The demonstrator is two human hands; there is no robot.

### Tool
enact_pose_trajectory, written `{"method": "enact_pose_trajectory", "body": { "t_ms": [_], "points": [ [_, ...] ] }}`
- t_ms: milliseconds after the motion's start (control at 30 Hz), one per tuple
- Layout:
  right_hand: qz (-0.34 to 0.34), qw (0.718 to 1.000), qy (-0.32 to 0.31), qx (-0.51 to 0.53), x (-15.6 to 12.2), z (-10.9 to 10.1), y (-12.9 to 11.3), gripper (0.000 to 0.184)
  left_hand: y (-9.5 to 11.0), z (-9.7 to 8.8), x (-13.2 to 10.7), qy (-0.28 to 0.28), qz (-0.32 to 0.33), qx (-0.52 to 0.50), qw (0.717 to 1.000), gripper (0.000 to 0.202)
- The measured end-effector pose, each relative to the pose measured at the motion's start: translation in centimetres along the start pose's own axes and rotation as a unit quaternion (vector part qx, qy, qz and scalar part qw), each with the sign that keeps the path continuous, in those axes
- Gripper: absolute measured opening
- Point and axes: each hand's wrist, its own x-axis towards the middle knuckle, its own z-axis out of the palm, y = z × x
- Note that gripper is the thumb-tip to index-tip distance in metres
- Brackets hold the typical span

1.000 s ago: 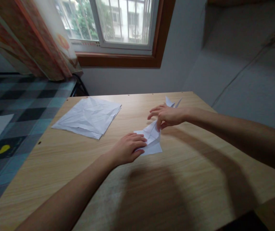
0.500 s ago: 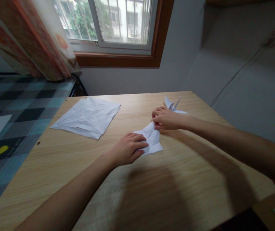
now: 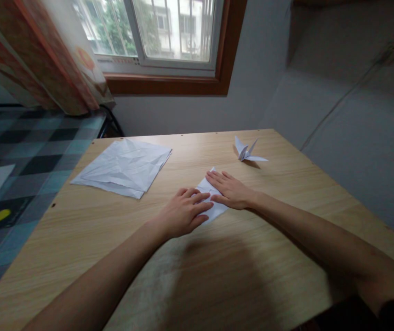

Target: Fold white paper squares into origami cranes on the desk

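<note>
A small folded white paper (image 3: 208, 187) lies on the wooden table (image 3: 252, 257), mostly covered by both hands. My left hand (image 3: 183, 214) lies flat on its near left part, fingers stretched out. My right hand (image 3: 230, 189) presses flat on its right side, fingers spread and pointing left. A finished white paper crane (image 3: 245, 151) stands on the table beyond my right hand, apart from it.
A larger creased white sheet (image 3: 124, 168) lies on the table at the far left. A bed with a checked cover (image 3: 27, 161) adjoins the table's left edge. A window with a curtain (image 3: 55, 59) is behind; grey walls close the right side.
My right hand let go of the raised paper flap, came down and nearer, and now lies flat on the paper. The crane is uncovered. My left hand has barely moved.
</note>
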Motion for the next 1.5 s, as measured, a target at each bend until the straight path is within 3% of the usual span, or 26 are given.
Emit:
{"method": "enact_pose_trajectory", "body": {
  "t_ms": [400, 567, 667, 767, 833, 900, 967, 1033, 1133, 1233, 1333, 1400, 1500],
  "points": [
    [0.082, 0.996, -0.011, -0.018, 2.5, -0.4, 1.9, 0.07, -0.1, -0.1, -0.1, -0.005, -0.012, -0.032, 0.999, 0.036],
    [0.139, 0.983, 0.109, 0.047, 2.2, 0.2, 1.9, 0.078, 0.0, -0.3, 0.1, -0.009, -0.032, -0.05, 0.998, 0.041],
    [0.149, 0.952, 0.194, 0.186, 1.5, 0.6, 1.4, 0.085, -0.3, 0.0, 0.0, 0.011, -0.054, -0.053, 0.997, 0.053],
    [0.148, 0.892, 0.244, 0.35, 0.8, 0.8, 0.4, 0.088, -0.6, 0.7, -0.1, 0.058, -0.097, -0.03, 0.993, 0.09],
    [0.148, 0.857, 0.263, 0.418, 0.2, 0.7, -0.4, 0.083, -0.7, 1.1, -0.2, 0.085, -0.116, -0.023, 0.989, 0.111],
    [0.144, 0.842, 0.263, 0.449, -0.3, 0.6, -1.1, 0.063, -0.8, 1.3, -0.2, 0.094, -0.113, -0.028, 0.989, 0.119],
    [0.141, 0.84, 0.259, 0.455, -0.7, 0.5, -1.4, 0.036, -0.8, 1.2, -0.3, 0.101, -0.096, -0.04, 0.989, 0.116],
    [0.15, 0.84, 0.276, 0.443, -0.8, 0.4, -1.4, 0.023, -0.8, 1.0, -0.4, 0.127, -0.083, -0.052, 0.987, 0.107],
    [0.166, 0.834, 0.299, 0.433, -0.4, 0.4, -1.0, 0.028, -0.8, 0.8, -0.4, 0.13, -0.085, -0.052, 0.986, 0.085],
    [0.151, 0.843, 0.28, 0.434, 0.0, 0.5, -0.8, 0.037, -0.8, 0.8, -0.2, 0.05, -0.073, -0.025, 0.996, 0.061],
    [0.122, 0.849, 0.267, 0.438, 0.0, 0.4, -0.8, 0.041, -0.8, 0.7, 0.0, -0.01, -0.053, -0.015, 0.998, 0.052],
    [0.092, 0.863, 0.248, 0.431, -0.3, 0.3, -1.0, 0.035, -0.8, 0.7, 0.1, -0.015, -0.053, -0.022, 0.998, 0.052],
    [0.032, 0.904, 0.208, 0.372, -1.1, 0.1, -1.2, 0.028, -0.8, 0.6, 0.0, 0.042, -0.076, -0.047, 0.995, 0.051]
  ]
}}
